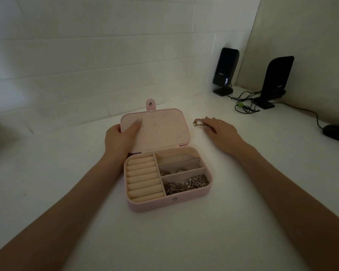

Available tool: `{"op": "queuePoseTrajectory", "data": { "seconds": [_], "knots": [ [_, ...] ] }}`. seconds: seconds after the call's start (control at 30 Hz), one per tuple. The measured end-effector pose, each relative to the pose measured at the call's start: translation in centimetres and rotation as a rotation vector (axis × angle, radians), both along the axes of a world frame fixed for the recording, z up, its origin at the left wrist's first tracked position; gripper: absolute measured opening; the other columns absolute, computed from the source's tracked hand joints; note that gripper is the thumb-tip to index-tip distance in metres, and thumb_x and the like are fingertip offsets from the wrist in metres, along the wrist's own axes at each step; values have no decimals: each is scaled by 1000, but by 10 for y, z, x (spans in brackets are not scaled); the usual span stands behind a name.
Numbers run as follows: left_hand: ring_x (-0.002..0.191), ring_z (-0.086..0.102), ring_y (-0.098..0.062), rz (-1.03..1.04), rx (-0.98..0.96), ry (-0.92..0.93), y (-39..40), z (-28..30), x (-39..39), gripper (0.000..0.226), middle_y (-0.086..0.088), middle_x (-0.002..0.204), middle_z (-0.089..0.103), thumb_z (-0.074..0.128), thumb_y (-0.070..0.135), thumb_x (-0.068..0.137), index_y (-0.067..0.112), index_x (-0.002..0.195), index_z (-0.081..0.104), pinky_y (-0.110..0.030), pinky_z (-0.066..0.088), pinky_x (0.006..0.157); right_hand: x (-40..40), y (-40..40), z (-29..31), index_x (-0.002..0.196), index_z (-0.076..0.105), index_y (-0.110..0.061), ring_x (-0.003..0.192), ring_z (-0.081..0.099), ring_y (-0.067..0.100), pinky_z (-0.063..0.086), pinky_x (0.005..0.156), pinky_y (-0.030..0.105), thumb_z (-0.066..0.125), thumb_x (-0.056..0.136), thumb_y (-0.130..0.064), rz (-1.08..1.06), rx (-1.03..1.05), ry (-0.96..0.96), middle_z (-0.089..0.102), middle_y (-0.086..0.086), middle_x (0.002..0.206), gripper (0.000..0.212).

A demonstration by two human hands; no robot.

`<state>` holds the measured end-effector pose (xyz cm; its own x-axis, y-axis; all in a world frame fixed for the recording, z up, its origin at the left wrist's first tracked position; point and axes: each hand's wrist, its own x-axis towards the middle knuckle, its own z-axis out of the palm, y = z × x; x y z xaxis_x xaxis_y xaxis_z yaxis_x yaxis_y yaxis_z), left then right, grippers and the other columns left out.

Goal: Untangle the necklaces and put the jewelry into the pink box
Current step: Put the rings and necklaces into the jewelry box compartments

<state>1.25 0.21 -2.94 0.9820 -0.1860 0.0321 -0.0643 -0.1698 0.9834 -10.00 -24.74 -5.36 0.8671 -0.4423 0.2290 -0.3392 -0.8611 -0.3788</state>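
Observation:
The pink box (155,205) lies open on the white table, its lid (160,130) folded back flat. My left hand (119,138) grips the lid's left edge, thumb on the inner panel. In the nearest right compartment sits a heap of silver chains (186,184). A ring (181,170) lies in the middle right compartment. To the right of the lid, a small gold and red piece of jewelry (197,122) rests on the table. My right hand (219,130) lies flat beside it, fingertips touching it.
Two black speakers (225,70) (276,81) stand at the back right with tangled cables (245,103). A black mouse (337,133) sits at the right edge. A white brick wall runs behind the table.

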Motion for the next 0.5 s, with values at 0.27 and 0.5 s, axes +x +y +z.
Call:
{"op": "queuePoseTrajectory", "data": {
  "seconds": [0.27,0.5],
  "knots": [
    [67,56,-6,5,15,-14,-1,-1,2,29,5,75,60,65,39,87,10,91,63,-18,39,52,-30,-18,5,121,62,-17,96,60,10,46,79,7,47,97,-6,-58,351,-308,67,0,112,31],
    [66,56,-6,1,16,-11,-1,-1,1,27,6,74,59,65,38,88,12,90,62,-18,40,52,-33,-16,17,93,75,-20,79,55,5,36,63,4,65,88,-14,-21,263,-110,68,-5,90,13]
  ]
}}
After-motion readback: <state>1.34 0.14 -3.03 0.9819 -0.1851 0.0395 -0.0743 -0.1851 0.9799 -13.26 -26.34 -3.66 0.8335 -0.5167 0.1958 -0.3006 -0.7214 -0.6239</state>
